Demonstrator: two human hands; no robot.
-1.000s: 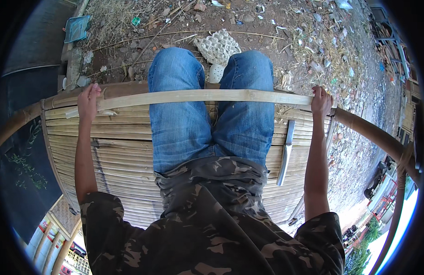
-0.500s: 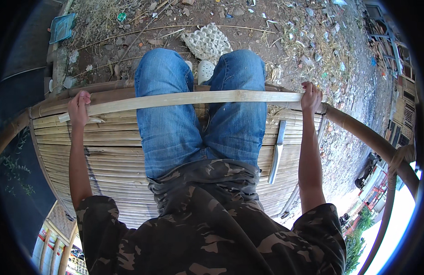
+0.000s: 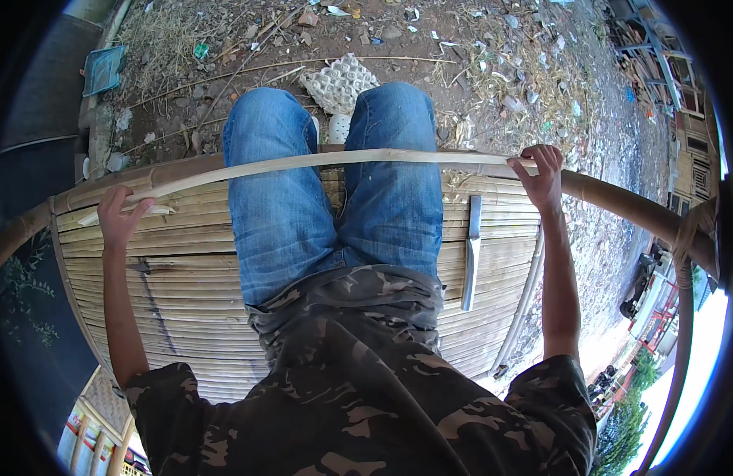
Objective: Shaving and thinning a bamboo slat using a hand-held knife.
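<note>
A long pale bamboo strip (image 3: 319,160) lies across above my thighs, arching gently with its highest part near the middle. Near its left end my left hand (image 3: 119,214) is closed around it, and the tip sticks out past my fingers. At the other end my right hand (image 3: 542,168) pinches the strip between thumb and bent fingers. My knees in blue jeans (image 3: 279,190) are under the strip. To the right of my thigh, a knife (image 3: 472,254) with a long flat blade lies on the bamboo slat bench (image 3: 192,293).
A thick bamboo rail (image 3: 176,170) runs along the bench's front edge and curves away at right (image 3: 620,204). A grey egg tray (image 3: 338,83) lies on the littered ground beyond my feet. A blue plastic basket (image 3: 104,71) is at the far left.
The strip now shows a narrower face and bows more. My left hand has shifted slightly left and nearer; my right hand's fingers have opened out somewhat. The view has shifted slightly.
</note>
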